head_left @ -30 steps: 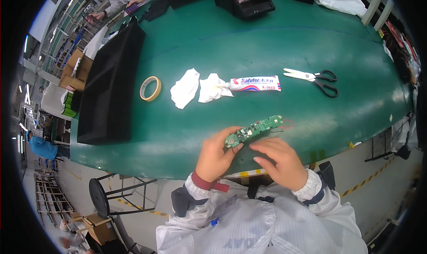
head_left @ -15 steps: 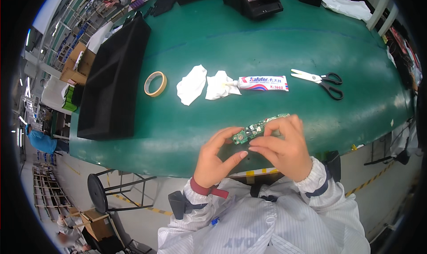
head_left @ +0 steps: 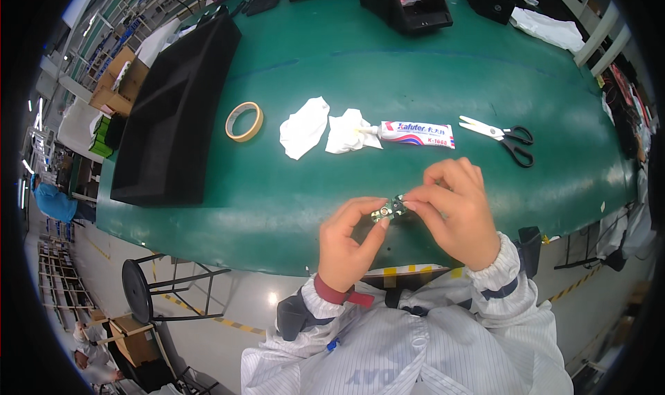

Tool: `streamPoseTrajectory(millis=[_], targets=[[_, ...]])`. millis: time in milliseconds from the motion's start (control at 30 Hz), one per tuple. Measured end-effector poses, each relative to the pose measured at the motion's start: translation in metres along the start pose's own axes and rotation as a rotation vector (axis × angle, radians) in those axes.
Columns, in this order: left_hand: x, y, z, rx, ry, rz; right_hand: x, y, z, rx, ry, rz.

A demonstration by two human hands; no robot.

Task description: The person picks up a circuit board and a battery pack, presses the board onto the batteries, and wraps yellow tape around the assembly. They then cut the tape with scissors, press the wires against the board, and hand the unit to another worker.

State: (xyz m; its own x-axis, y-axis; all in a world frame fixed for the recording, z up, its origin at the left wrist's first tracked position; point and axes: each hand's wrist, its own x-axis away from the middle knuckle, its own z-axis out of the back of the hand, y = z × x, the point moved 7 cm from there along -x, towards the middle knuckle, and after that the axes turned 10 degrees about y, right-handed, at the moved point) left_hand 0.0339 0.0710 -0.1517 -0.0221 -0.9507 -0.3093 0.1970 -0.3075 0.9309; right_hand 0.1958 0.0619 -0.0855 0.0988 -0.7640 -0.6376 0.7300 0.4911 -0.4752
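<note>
A small green circuit board (head_left: 384, 212) is held up over the table's near edge, between my two hands. My left hand (head_left: 348, 241) pinches its left end between thumb and fingers. At the board's other end, my right hand (head_left: 454, 204) closes thumb and index finger on it, beside a dark part. Much of the board's right side is hidden behind the right fingers. Beyond the hands lie a white glue tube (head_left: 418, 134), its nozzle on a crumpled white wipe (head_left: 352, 133), and a second wipe (head_left: 303, 128) to the left.
Black-handled scissors (head_left: 511, 137) lie right of the tube. A tape roll (head_left: 244, 121) sits left of the wipes, near a long black foam tray (head_left: 163, 118). A black bin (head_left: 409, 11) stands at the far side of the green table (head_left: 332, 76). A black stool (head_left: 138, 291) stands at lower left.
The board has turned, so its long right part no longer shows past my right hand. My right hand has shifted slightly right, its fingers now at the board's end. The view has shifted a little.
</note>
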Motion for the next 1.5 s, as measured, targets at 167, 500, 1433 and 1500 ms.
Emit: streamPoseTrajectory(millis=[167, 500, 1433, 1500], targets=[[-0.001, 0.004, 0.000, 0.016, -0.048, 0.008, -0.007, -0.005, -0.012, -0.028, -0.022, -0.023], [0.001, 0.009, -0.004, -0.029, -0.081, -0.010, 0.004, -0.003, -0.009, 0.001, 0.022, -0.129], [0.005, -0.010, -0.010, 0.156, -0.042, 0.138, 0.048, -0.003, -0.008, 0.057, 0.251, 0.109], [0.004, -0.007, -0.011, 0.135, -0.032, 0.137, 0.049, 0.000, -0.008, 0.070, 0.255, 0.141]])
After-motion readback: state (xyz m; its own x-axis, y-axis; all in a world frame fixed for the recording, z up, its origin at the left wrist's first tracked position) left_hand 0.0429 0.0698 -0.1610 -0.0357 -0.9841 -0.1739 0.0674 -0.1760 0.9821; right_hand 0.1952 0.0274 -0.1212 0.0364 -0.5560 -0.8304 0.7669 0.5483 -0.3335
